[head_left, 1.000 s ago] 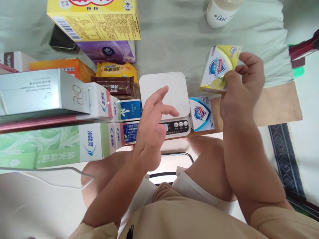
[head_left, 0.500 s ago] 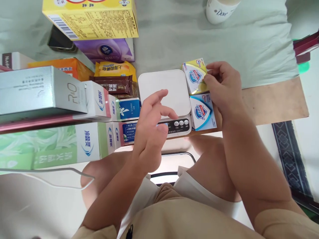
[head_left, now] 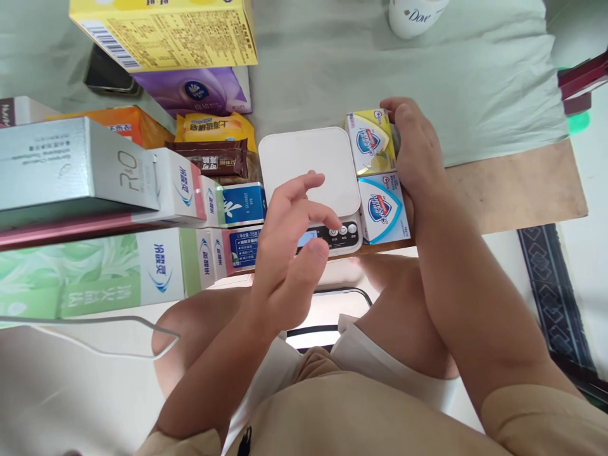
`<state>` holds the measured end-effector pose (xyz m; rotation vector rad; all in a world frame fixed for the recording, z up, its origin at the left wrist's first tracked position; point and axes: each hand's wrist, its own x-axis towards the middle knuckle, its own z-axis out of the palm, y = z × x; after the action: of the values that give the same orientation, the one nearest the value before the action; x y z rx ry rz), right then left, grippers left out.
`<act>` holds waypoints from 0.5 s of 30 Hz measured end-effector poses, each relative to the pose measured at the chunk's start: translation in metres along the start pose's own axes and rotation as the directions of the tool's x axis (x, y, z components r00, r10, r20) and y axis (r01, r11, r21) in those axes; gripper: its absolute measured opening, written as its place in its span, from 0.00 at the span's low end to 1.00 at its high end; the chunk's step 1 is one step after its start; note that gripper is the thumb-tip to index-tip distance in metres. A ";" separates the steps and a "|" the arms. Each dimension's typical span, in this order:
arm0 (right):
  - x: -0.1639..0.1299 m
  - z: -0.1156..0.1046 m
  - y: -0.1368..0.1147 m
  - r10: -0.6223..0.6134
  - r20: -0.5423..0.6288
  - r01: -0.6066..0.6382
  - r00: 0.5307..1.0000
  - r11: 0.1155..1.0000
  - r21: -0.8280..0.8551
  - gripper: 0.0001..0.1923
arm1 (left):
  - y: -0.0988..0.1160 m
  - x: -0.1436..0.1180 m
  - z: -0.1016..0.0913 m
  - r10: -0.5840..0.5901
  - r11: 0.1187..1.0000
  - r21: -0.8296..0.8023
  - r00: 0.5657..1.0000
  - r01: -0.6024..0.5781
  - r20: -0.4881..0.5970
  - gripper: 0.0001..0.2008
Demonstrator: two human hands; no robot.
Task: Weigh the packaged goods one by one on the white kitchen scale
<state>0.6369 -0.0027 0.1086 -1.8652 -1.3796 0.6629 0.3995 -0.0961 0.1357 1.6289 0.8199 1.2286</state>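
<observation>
Over the front part of a white kitchen scale hovers my left hand, its fingers apart and holding nothing. It partly hides the scale's display and black button strip. A yellow Safeguard soap box lies along the scale's right side. Below it, nearer me, a white and blue Safeguard soap box lines up with it. My right hand rests against the right edge of the yellow box, its fingers extended along the side and not wrapped round it. Some of its fingertips are hidden.
Left of the scale stand stacked toothpaste boxes, a silver box, a brown snack bar and a yellow packet. Behind them are a purple tissue pack and a large yellow box. A white Dove container stands at the back.
My right hand has let go of the yellow soap box's right end and flattened along its side. The yellow box now sits straighter above the blue one. My left hand has barely moved.
</observation>
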 end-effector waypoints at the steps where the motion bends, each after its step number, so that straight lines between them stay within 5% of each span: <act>1: -0.001 0.001 -0.001 0.005 -0.013 -0.005 1.000 1.000 -0.001 0.24 | 0.000 0.000 0.000 0.004 1.000 0.002 1.000 -0.004 0.005 0.18; 15: -0.003 0.006 0.008 -0.037 -0.080 0.050 0.996 0.985 0.165 0.22 | 0.003 -0.001 -0.002 -0.003 1.000 -0.018 1.000 0.003 0.016 0.18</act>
<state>0.6364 -0.0056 0.0984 -1.7062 -1.2716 0.6578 0.3972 -0.0974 0.1379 1.6206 0.7991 1.2163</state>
